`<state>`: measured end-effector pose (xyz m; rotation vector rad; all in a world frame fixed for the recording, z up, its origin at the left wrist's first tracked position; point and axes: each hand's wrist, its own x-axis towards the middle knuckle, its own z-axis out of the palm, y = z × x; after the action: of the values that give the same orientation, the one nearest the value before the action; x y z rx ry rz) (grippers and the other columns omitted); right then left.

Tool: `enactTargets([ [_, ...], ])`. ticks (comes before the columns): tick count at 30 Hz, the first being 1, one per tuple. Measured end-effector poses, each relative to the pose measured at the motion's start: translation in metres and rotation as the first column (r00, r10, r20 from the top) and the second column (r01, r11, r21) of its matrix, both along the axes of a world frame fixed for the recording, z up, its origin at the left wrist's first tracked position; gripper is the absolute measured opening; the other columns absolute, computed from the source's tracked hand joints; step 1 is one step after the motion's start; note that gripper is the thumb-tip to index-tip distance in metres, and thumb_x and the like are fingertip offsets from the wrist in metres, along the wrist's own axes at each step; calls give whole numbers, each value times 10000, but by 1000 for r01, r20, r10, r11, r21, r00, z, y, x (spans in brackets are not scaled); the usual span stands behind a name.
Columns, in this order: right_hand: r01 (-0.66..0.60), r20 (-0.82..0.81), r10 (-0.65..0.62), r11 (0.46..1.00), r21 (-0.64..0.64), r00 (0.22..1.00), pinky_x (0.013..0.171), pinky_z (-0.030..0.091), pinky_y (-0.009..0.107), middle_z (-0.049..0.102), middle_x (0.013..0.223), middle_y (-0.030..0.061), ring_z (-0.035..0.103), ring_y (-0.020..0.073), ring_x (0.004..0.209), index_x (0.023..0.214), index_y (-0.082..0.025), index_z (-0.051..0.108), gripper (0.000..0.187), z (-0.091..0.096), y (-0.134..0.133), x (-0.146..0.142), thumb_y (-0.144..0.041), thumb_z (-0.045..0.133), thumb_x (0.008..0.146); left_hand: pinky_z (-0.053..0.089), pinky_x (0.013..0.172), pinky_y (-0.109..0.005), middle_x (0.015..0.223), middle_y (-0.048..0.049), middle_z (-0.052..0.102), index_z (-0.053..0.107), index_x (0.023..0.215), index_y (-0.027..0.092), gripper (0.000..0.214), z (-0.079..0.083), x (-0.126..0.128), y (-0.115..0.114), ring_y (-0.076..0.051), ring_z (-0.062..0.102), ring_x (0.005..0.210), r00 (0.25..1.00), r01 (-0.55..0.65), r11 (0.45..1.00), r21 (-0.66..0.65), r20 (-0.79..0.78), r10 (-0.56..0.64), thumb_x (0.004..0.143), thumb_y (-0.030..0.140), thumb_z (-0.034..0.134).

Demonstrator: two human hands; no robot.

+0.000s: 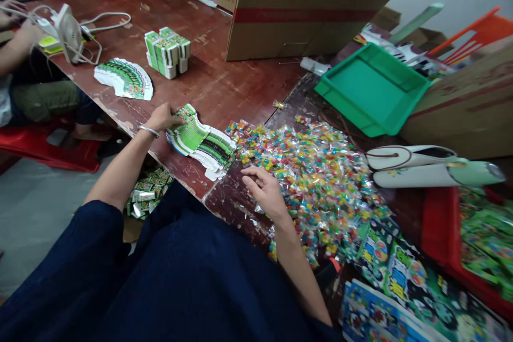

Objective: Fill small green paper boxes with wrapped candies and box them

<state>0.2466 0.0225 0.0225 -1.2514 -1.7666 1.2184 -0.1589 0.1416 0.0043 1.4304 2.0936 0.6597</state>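
Observation:
My left hand rests on the near end of a fanned row of flat green-and-white cartons at the table's front edge, its fingers curled over the first cartons. A silver bangle circles that wrist. My right hand lies at the edge of a big heap of small clear packets of coloured candy, fingers bent and touching the packets. Whether it holds one is hidden.
A second fan of flat cartons and a block of folded green boxes lie further back. A green tray and large cardboard boxes stand behind. Another person's arm is at left, beside a small white fan.

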Motion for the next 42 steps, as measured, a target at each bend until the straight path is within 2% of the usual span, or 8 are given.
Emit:
enactTargets([
  [4,99,-141,-115,988,-120,983,675,634,332,769,1027,78,735,206,844,1133,-228,749,346,-1,6,-8,-505,720,927,351,648,-259,703,12,570,549,777,176,282,24,19,-32,-145,502,697,998,-42,980,194,58,31,792,349,772],
  [10,148,-325,-188,979,-143,927,521,576,249,735,902,32,694,158,721,1086,-235,699,428,10,17,-41,-561,811,832,465,610,-274,760,-32,673,611,873,174,320,44,103,-100,-158,599,651,798,361,883,299,392,-458,894,466,738],
  [17,199,-358,-305,932,-305,883,433,488,257,575,513,-74,515,114,414,813,-237,637,369,-3,7,-46,-548,833,775,582,938,-458,1212,-179,741,638,1254,171,492,18,166,-145,-319,712,1088,799,575,666,475,-153,-581,872,419,824],
  [23,254,-393,-351,926,-279,850,433,461,280,652,661,-22,567,139,486,998,-248,731,436,-11,-12,-36,-667,688,887,585,1024,-490,1332,-201,730,618,1428,159,590,7,181,-143,-332,719,1192,768,490,759,428,201,-609,948,485,727],
  [27,67,-299,-96,992,-106,949,513,507,317,704,728,-1,609,160,544,1253,-272,707,539,-7,-23,-29,-703,600,949,622,823,-384,989,-115,800,751,1244,180,501,12,184,-135,-243,756,894,460,487,809,329,691,-558,1016,593,582],
  [30,-14,-259,-20,991,-131,966,486,475,273,658,645,-53,561,125,475,1172,-269,650,470,0,-21,-24,-674,658,933,573,679,-318,768,-64,737,797,1094,175,516,14,183,-133,-206,697,734,339,507,815,280,804,-488,974,644,620],
  [35,-61,-219,11,973,-222,976,414,395,228,580,531,-77,495,101,402,841,-251,556,457,10,-10,-16,-667,740,874,464,608,-257,736,-21,676,767,897,150,527,17,180,-135,-152,580,657,440,540,812,220,749,-496,918,670,684],
  [42,204,-216,-212,977,-60,953,645,497,278,680,794,-15,623,149,684,930,-230,666,380,-6,-18,-30,-571,806,837,459,670,-259,757,-16,691,767,837,147,444,9,196,-135,-145,578,693,580,159,948,274,752,-314,850,590,785],
])
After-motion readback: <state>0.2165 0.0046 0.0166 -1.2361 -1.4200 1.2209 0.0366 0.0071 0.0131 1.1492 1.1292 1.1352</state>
